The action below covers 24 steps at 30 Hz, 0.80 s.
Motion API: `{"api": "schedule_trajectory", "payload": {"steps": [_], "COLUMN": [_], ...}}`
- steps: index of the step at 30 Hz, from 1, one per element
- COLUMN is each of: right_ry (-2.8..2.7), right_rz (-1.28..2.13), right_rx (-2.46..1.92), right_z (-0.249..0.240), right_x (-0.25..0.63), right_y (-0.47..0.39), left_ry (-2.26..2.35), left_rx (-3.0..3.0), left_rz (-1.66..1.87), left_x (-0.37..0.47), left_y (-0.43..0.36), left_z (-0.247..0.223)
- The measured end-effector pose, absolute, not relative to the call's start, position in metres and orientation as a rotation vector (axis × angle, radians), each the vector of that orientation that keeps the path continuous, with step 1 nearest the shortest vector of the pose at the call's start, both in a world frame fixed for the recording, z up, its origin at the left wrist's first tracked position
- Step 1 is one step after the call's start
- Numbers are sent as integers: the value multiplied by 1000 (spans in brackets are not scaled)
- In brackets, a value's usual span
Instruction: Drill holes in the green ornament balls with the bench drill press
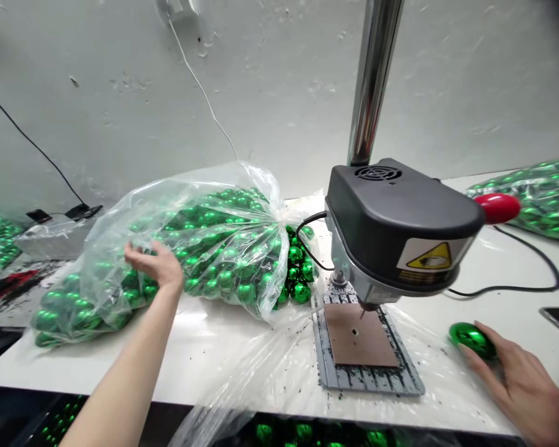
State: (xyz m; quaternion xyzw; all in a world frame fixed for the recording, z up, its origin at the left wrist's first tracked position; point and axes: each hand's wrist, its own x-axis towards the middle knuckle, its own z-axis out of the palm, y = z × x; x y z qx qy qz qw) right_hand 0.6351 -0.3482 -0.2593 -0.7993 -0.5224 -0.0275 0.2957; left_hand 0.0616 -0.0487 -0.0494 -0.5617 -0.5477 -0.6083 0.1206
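Head view. Right hand [517,379] grasps a green ball [471,338], near the desk's [186,357] front edge, right of the drill [400,230]. Left hand [156,264] released, loosely curled, at the bag [121,208] toward the desk's left end; cannot tell whether it touches the plastic. Board [368,349] lies on the drill's base [412,386], near the desk's front edge.

A glossy, mirror-bright green ball [469,337] rests in the right hand [522,382], as a clear plastic bag [200,181], bulging with similar green balls [228,279], sprawls on its side, more balls [300,292] clustered beside its gathered end.
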Motion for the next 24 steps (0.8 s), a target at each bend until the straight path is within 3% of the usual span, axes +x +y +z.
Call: {"api": "schedule_trajectory", "payload": {"steps": [2,4,6,8,11,18,21,24], "right_ry": [-1418,-1431,-1452,-1478,-1488,-1378,-1313,-1269], "right_rz": [-16,1,-14,-34,-34,176,279,387], "right_rx": [-2115,-2100,-2073,-2046,-2023,-1951,-1936,-1839], "right_z": [-256,-254,-254,-256,-254,-224,-203,-178], "right_x": [636,637,639,641,638,628,624,604], "right_y": [-348,-347,-347,-346,-345,-338,-335,-333], "left_ry": [-1301,-879,-782,-1022,-1478,-1582,-1618,-1634], "left_rx": [-1835,-2574,-3044,-3193,-2932,-2461,-2458,-2578], "left_rz": [-1608,-1107,-697,-843,-1157,-424,-446,-714], "left_x": [103,149,186,205,201,161,159,178], "left_y": [-82,-112,-131,-135,-123,-126,-147,-182], "left_z": [-59,-67,-71,-72,-74,-108,-115,-97]}}
